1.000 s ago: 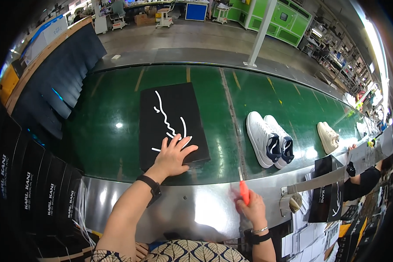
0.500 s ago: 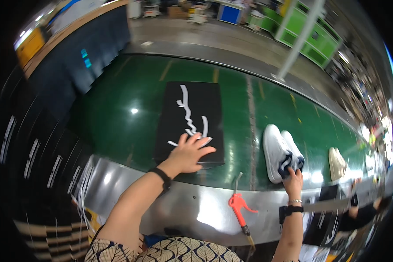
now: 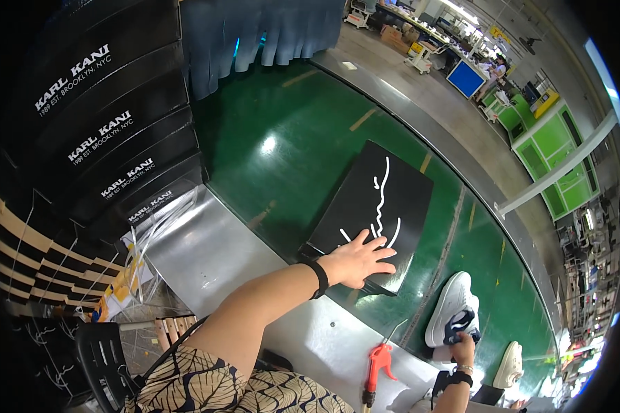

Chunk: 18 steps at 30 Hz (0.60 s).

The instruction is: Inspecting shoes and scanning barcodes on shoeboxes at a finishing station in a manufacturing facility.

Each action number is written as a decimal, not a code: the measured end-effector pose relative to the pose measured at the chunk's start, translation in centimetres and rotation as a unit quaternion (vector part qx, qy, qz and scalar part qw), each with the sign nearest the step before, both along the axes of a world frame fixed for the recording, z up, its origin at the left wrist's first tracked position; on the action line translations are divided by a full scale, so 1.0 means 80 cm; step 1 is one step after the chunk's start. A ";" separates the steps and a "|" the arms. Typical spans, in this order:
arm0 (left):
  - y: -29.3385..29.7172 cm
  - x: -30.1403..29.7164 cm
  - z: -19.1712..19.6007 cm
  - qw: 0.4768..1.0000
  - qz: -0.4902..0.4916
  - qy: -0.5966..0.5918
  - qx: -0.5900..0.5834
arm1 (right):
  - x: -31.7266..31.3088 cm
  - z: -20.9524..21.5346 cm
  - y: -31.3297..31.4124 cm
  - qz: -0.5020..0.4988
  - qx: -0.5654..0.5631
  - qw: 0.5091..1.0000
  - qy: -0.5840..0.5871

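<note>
A flat black shoe box [image 3: 372, 206] with a white scrawl lies on the green conveyor belt [image 3: 282, 138]. My left hand [image 3: 357, 259] rests palm down on the box's near corner, fingers spread, holding nothing. A black band sits on that wrist. To the right, a pair of white sneakers [image 3: 451, 306] with dark collars lies on the belt. My right hand [image 3: 463, 349] grips them at the heel end, low in the picture.
A red air blow gun [image 3: 377, 363] lies on the steel ledge [image 3: 220, 255] in front of the belt. Stacks of black shoe boxes [image 3: 96, 131] fill the left side. Another white shoe [image 3: 508, 365] lies further right. A black chair [image 3: 103, 361] is at lower left.
My right hand has let go of the red air gun, which now lies on the ledge, and has taken the sneakers by the heel. My left hand stays on the box.
</note>
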<state>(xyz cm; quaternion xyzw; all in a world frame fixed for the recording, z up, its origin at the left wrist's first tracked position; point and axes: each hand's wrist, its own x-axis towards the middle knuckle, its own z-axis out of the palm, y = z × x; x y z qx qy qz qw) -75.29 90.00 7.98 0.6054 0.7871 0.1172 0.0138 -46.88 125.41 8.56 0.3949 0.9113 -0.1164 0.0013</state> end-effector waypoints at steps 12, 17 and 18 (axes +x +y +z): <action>-0.006 -0.003 -0.031 0.987 -0.044 0.145 0.052 | -0.182 0.136 -0.166 0.038 -0.329 0.867 0.372; -0.026 -0.013 -0.028 0.916 -0.233 0.293 0.143 | -0.278 0.102 -0.233 0.215 0.019 0.924 0.316; -0.025 -0.016 -0.037 0.907 -0.245 0.302 0.164 | -0.286 0.108 -0.264 0.240 0.073 0.929 0.272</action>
